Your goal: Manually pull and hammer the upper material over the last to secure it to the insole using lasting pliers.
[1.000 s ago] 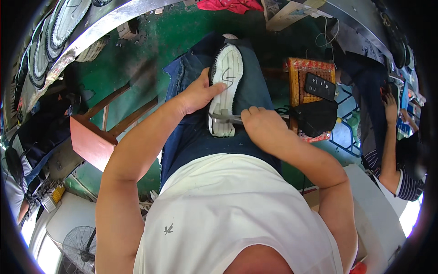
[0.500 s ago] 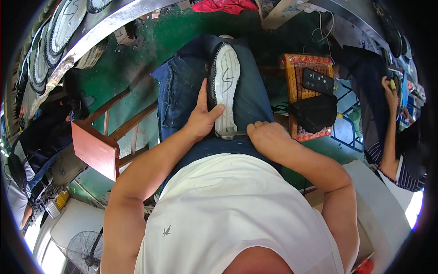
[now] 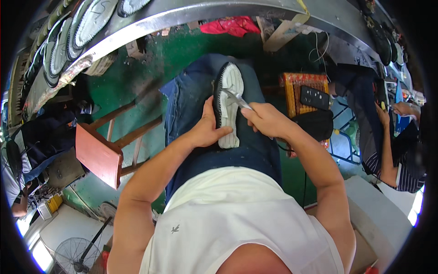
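Observation:
An upturned shoe (image 3: 230, 123) lies lengthwise on my thighs. Its pale underside faces up, with a dark rim and stitching round the far end. My left hand (image 3: 206, 129) grips its left side near the close end, thumb over the underside and index finger along the dark edge. In my right hand (image 3: 265, 119) is a silvery pointed metal tool (image 3: 237, 98); its tip reaches over the shoe's underside, just beyond the middle. Fingers hide the tool's handle, so I cannot tell its exact kind.
A metal-edged bench (image 3: 182, 18) curves across the far side, carrying several similar shoes (image 3: 93, 23). To the left stands a wooden stool (image 3: 98, 155). A beaded seat (image 3: 292, 93) at right holds a black phone-like object (image 3: 315, 97) and a black pouch (image 3: 315, 124). Another person's arm (image 3: 388, 141) works farther right.
My right hand has moved up from the shoe's near end to beside its middle, bringing the metal tool over the underside. My left hand still holds the shoe. The view has shifted slightly.

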`<state>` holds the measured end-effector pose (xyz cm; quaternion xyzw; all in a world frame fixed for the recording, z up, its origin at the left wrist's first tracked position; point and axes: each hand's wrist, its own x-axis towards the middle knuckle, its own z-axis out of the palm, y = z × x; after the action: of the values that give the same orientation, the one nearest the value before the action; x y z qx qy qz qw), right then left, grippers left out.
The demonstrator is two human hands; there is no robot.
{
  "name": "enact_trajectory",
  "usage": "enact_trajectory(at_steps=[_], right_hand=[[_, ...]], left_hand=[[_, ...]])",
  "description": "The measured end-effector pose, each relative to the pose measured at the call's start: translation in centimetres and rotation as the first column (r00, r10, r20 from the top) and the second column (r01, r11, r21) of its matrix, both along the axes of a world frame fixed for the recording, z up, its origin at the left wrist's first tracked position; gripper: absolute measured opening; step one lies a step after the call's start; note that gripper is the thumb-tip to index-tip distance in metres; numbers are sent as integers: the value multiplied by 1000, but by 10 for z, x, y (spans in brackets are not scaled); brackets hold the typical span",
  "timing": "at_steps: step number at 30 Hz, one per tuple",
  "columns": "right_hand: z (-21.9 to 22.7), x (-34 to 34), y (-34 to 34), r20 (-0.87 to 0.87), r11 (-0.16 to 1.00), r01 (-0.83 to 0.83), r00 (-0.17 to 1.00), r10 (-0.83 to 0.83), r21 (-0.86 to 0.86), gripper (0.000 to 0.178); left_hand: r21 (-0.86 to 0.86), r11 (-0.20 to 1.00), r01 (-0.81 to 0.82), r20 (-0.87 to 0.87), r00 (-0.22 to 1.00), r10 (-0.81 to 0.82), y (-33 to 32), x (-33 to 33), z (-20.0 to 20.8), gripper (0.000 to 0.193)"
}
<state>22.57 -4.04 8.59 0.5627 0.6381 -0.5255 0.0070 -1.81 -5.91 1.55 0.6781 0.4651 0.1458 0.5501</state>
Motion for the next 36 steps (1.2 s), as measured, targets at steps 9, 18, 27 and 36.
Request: enact_trajectory(at_steps=[9, 18, 27, 36], right_hand=[[65, 51, 109, 142, 722, 97, 954, -263, 685, 38], [69, 9, 162, 134, 187, -126, 990, -33, 974, 26], [-29, -30, 13, -145, 708, 427, 792, -593, -562, 36], [-43, -27, 26, -316, 577, 610, 488, -814, -544, 26]], left_hand=[[-714, 695, -88, 580, 480, 658, 40, -10, 40, 62], [-783, 383, -490, 285, 266, 921, 28, 7, -18, 45], [206, 969, -133, 233, 969, 84, 48, -44, 48, 36], [321, 930, 176, 80, 974, -212, 100, -58, 72, 20]])
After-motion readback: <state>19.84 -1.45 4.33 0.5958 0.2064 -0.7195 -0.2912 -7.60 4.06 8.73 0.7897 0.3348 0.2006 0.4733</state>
